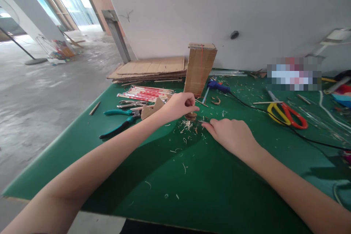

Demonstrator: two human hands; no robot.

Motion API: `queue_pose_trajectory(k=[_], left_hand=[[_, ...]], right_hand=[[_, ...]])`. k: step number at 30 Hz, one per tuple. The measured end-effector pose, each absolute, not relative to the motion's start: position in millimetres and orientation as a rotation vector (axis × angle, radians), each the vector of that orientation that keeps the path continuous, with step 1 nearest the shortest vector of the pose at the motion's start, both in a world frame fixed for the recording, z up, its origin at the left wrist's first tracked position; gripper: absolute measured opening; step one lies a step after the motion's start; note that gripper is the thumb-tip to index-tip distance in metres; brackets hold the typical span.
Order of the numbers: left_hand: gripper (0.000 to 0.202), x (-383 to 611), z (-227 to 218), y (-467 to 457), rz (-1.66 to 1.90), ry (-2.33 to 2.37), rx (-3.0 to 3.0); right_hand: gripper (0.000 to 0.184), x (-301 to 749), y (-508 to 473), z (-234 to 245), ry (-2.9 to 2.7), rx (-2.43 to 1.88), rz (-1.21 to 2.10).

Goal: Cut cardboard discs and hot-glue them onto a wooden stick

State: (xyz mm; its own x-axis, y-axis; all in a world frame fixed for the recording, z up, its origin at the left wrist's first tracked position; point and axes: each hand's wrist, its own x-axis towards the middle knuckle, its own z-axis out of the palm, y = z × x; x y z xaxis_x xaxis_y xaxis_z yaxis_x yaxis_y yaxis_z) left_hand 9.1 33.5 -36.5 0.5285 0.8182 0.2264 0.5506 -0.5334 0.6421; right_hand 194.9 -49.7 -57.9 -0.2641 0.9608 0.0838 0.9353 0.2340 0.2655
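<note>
My left hand (pixel 179 104) hovers over the green table mat (pixel 192 175) with its fingers curled in a pinch on something small that I cannot make out, just above a small round brown piece (pixel 191 116). My right hand (pixel 231 135) rests on the mat to the right, fingers closed together, its fingertips pressed on a thin dark stick (pixel 203 121) beside that piece. Pale wood shavings (pixel 187 125) lie scattered beneath and in front of both hands. An upright cardboard block (pixel 199 68) stands just behind my left hand.
Teal-handled pliers (pixel 120 126) and packs of red-and-white chopsticks (pixel 146 93) lie at the left. Flat cardboard sheets (pixel 152 67) are stacked at the back. Yellow and red scissors (pixel 287 114), a blue glue gun (pixel 218 86) and a black cable (pixel 307 137) lie at the right.
</note>
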Motion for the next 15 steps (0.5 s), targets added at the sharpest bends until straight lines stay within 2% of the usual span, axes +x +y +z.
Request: queue_pose_trajectory(k=[8, 15], left_hand=[[0.019, 9, -37, 33, 0.717, 1.071, 2.313], [0.024, 9, -35, 33, 0.706, 1.067, 2.327]], right_hand=[[0.054, 192, -54, -59, 2.371, 1.761, 0.166], [0.057, 194, -49, -56, 2.386, 1.817, 0.469]])
